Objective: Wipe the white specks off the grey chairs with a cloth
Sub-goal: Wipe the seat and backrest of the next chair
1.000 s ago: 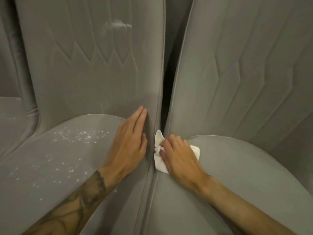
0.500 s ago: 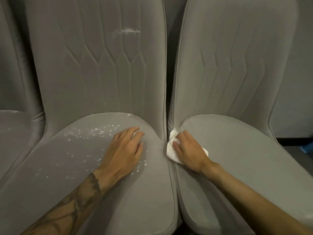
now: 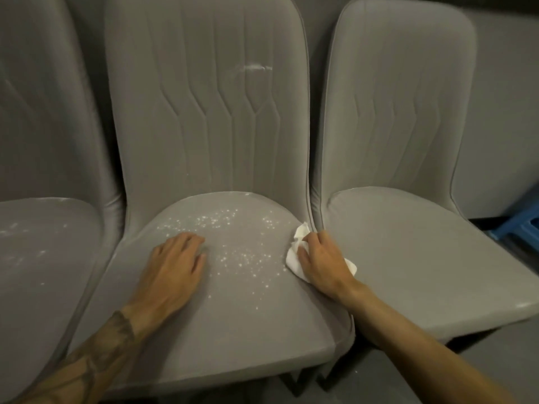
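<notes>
A: Specks, where?
B: White specks [image 3: 233, 249] are on the middle chair seat [image 3: 233, 316], between the hands, just left of the cloth [image 3: 292, 259].
A: Hands?
B: Right hand [image 3: 323, 258] bunches the cloth and is nearest. Left hand [image 3: 175, 263] rests flat, holding nothing.

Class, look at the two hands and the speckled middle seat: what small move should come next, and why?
Probably sweep the cloth leftward across the middle seat: the right hand grips it at that seat's right edge, and white specks lie just left of it.
</notes>
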A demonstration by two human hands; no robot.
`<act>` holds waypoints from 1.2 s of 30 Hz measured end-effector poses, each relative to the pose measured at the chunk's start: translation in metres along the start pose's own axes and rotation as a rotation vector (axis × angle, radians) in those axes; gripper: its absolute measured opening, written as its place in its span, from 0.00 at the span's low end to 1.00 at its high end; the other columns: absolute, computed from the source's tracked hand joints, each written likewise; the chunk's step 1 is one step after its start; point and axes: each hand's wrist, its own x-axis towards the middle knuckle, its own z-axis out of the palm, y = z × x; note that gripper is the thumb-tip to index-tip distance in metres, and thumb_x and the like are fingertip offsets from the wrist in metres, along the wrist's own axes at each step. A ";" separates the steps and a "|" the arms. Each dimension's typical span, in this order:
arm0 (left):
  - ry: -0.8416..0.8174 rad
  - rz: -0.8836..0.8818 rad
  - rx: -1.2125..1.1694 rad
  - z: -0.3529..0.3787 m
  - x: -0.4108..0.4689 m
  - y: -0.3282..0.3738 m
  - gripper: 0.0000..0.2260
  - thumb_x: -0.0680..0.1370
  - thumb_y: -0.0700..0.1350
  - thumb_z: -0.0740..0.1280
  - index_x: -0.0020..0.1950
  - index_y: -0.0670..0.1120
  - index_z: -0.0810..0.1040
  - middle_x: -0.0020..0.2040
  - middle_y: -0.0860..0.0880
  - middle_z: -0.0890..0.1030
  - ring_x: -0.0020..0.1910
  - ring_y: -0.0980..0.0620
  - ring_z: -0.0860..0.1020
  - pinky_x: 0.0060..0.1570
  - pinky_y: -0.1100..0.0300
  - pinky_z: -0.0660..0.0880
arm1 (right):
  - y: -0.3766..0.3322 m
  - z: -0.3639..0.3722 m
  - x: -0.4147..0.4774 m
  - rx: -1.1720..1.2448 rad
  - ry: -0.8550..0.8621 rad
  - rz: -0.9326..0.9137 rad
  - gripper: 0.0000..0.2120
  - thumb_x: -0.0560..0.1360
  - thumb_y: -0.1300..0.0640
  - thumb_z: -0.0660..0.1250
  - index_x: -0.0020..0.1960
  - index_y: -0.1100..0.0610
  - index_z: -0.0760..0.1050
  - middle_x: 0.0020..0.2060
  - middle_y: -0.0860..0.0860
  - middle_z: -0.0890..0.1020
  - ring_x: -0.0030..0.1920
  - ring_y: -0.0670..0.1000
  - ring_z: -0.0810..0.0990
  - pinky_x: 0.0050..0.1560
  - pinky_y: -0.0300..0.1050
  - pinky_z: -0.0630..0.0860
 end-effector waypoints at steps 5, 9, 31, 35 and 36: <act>0.019 -0.070 0.017 -0.003 0.022 -0.038 0.25 0.82 0.54 0.52 0.70 0.44 0.77 0.70 0.43 0.78 0.68 0.41 0.76 0.70 0.44 0.69 | -0.016 0.016 0.051 -0.002 0.103 0.194 0.14 0.84 0.58 0.50 0.59 0.64 0.70 0.57 0.60 0.74 0.56 0.59 0.72 0.57 0.50 0.66; 0.025 -0.094 0.076 -0.004 0.040 -0.068 0.27 0.82 0.56 0.50 0.67 0.43 0.78 0.67 0.43 0.79 0.64 0.39 0.77 0.66 0.42 0.72 | -0.047 0.042 0.090 -0.039 0.066 0.226 0.18 0.84 0.58 0.44 0.66 0.60 0.67 0.62 0.57 0.72 0.60 0.56 0.70 0.59 0.49 0.64; 0.149 0.235 0.098 0.012 0.051 -0.168 0.20 0.85 0.50 0.54 0.65 0.40 0.79 0.64 0.42 0.79 0.65 0.41 0.74 0.65 0.45 0.67 | -0.117 0.084 0.121 -0.046 0.029 0.043 0.13 0.84 0.57 0.51 0.56 0.64 0.71 0.53 0.61 0.74 0.51 0.61 0.71 0.56 0.54 0.67; 0.168 0.236 0.106 0.016 0.051 -0.166 0.20 0.84 0.49 0.54 0.64 0.39 0.79 0.64 0.41 0.79 0.64 0.39 0.76 0.64 0.43 0.70 | -0.087 0.065 0.128 -0.130 0.085 0.178 0.13 0.84 0.56 0.53 0.56 0.63 0.71 0.54 0.61 0.74 0.53 0.62 0.73 0.56 0.55 0.67; 0.175 0.240 0.115 0.017 0.051 -0.166 0.20 0.84 0.49 0.54 0.64 0.39 0.79 0.64 0.41 0.79 0.64 0.40 0.76 0.64 0.44 0.69 | -0.084 0.063 0.131 -0.139 0.144 0.277 0.13 0.84 0.56 0.53 0.57 0.64 0.71 0.55 0.62 0.74 0.54 0.63 0.74 0.55 0.57 0.68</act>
